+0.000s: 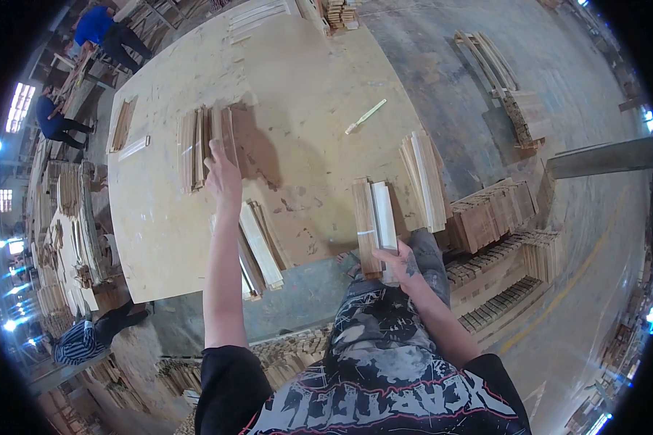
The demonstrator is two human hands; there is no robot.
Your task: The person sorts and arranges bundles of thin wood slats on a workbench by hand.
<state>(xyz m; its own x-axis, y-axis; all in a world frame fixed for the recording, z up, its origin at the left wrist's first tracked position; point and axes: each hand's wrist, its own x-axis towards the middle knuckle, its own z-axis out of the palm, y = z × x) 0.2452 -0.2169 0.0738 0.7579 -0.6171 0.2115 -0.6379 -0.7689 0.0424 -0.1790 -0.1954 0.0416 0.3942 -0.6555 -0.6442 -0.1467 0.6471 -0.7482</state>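
My left hand (225, 174) is stretched out over the plywood table, its fingers closed at the lower right edge of a stack of wooden slats (194, 148). What it grips there, if anything, is too small to make out. Near the table's front edge my right hand (397, 262) is closed on the lower end of a bundle of slats (375, 217), brown on the left and pale on the right. More slats (261, 243) lie beside my left forearm, and another stack (423, 177) lies at the table's right edge.
The plywood table (305, 174) bears a small brush (365, 117) and slats (123, 125) at the far left. Stacked wood blocks (493, 214) stand on the right. A metal beam (602, 158) juts in there. Co-workers (109, 35) are at the left.
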